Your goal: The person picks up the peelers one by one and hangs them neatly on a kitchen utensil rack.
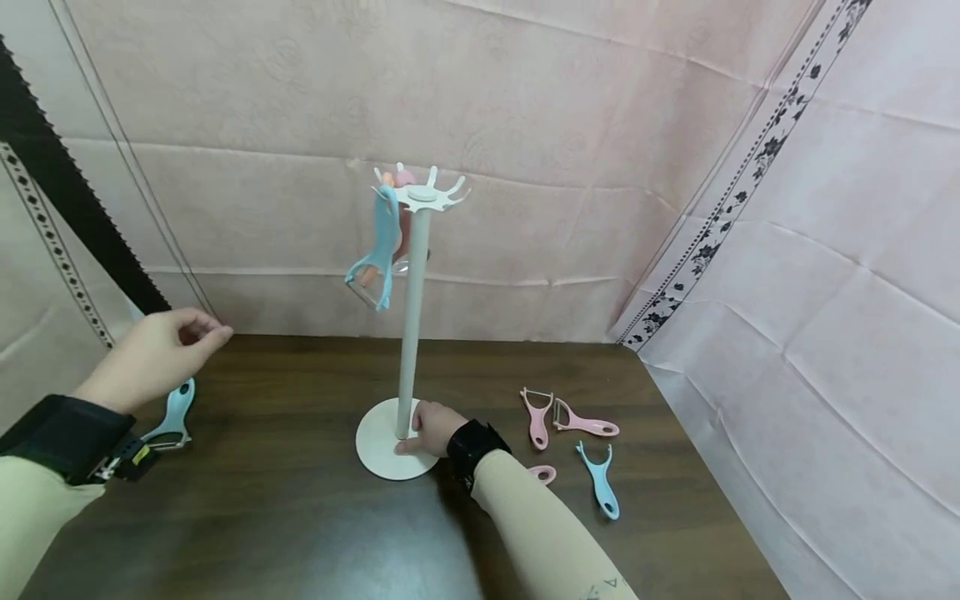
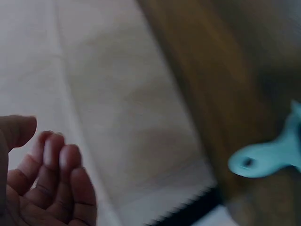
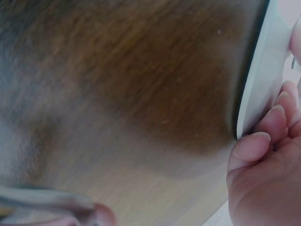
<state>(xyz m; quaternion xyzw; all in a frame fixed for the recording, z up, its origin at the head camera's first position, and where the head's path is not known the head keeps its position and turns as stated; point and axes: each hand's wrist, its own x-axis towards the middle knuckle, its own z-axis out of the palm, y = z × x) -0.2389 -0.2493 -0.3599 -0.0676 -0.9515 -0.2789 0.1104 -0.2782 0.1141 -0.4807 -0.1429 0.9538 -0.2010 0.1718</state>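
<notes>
A white stand (image 1: 414, 325) with a round base (image 1: 378, 442) and a crown of hooks rises from the table. My right hand (image 1: 435, 427) grips it low down, fingers near the foot of the pole; the right wrist view shows curled fingers (image 3: 251, 148) at the base's edge. A light blue peeler (image 1: 386, 225) hangs on the crown's left side, partly covering a pinkish item behind it. My left hand (image 1: 153, 354) is raised at the left, fingers loosely bent and holding nothing. Below it lies another blue peeler (image 1: 178, 406), partly hidden by the wrist.
Right of the stand lie two pink peelers (image 1: 538, 421) (image 1: 588, 423) and a blue peeler (image 1: 600, 483). A pink handle (image 1: 543, 474) shows from behind my right forearm. Pale cloth (image 1: 525, 250) hangs behind and beside the dark wooden table (image 1: 300, 500).
</notes>
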